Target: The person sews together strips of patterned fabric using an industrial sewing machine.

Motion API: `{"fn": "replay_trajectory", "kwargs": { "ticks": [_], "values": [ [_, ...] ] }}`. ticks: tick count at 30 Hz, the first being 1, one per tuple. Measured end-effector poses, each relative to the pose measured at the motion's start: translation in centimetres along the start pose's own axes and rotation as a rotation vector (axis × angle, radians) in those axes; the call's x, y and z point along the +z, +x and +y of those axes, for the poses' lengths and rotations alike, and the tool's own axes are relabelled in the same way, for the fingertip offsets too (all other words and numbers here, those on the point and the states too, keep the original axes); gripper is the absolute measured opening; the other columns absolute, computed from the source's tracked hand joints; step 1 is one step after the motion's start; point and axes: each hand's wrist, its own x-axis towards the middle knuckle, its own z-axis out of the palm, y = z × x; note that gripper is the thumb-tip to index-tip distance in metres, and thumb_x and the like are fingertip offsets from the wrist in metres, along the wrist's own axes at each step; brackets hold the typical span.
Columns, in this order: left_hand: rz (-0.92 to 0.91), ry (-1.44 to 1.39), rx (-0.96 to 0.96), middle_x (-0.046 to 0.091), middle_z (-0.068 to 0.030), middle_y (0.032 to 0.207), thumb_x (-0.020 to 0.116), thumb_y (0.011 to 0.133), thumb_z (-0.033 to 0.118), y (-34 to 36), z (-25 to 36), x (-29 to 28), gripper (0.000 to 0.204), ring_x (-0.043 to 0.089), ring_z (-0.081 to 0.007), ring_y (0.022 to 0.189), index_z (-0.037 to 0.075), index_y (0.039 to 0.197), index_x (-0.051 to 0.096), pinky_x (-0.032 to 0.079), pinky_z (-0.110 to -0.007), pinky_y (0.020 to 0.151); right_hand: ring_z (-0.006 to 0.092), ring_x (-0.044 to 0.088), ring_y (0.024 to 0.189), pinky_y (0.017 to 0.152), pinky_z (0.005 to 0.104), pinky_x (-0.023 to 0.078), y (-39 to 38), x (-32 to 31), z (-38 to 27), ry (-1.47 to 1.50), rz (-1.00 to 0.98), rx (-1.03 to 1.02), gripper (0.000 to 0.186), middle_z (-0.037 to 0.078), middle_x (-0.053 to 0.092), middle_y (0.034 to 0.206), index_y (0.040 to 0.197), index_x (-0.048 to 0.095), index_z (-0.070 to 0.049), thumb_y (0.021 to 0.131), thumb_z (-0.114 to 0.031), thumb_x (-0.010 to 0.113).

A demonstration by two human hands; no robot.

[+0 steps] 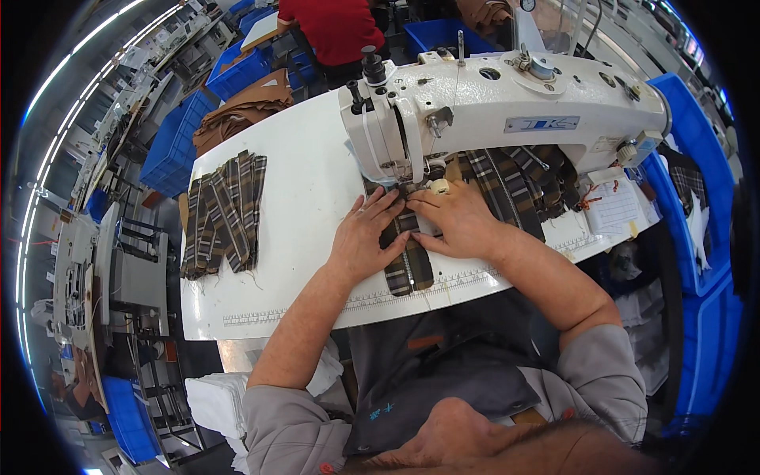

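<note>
A dark plaid fabric strip (408, 273) with a thin pale line down it, perhaps a zipper, runs from the table's front up to the needle area of a white sewing machine (467, 99). My left hand (366, 235) lies on its left side, fingers stretched toward the presser foot. From the right, my right hand (459, 222) lies across the strip, its fingers flat and thumb extended near the left thumb. Both hands press on the cloth without gripping it. The machine head hides the needle and the strip's far end.
Plaid strips (226, 214) are piled on the white table (309, 166) at left. More plaid pieces (514, 186) lie under the machine arm. Paper slips (613, 207) rest at right, beside blue bins (701, 261). Brown fabric (245, 111) and a person in red (332, 32) are beyond.
</note>
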Motion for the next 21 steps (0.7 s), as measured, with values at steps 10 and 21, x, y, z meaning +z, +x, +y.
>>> {"fn": "replay_trajectory", "kwargs": {
  "ticks": [10,21],
  "values": [
    [0.002,0.015,-0.016,0.061,-0.0148,0.148,0.075,0.089,0.029,-0.06,0.07,0.17,0.052,0.052,-0.0346,0.144,0.004,0.134,0.068,0.035,-0.056,0.123,0.0299,0.061,0.115,0.100,0.0439,0.049,-0.03,-0.13,-0.04,0.009,-0.003,0.001,0.050,0.008,0.072,0.121,0.120,0.074,-0.004,0.086,-0.039,0.074],
    [0.021,0.012,-0.038,0.062,-0.0141,0.147,0.074,0.091,0.029,0.25,-0.12,0.52,0.049,0.054,-0.0319,0.142,0.005,0.133,0.069,0.039,-0.053,0.121,0.0295,0.061,0.117,0.100,0.0436,0.049,0.04,-0.40,-0.23,-0.011,-0.037,0.019,0.050,0.008,0.071,0.124,0.122,0.073,-0.003,0.089,-0.040,0.071]
  ]
}}
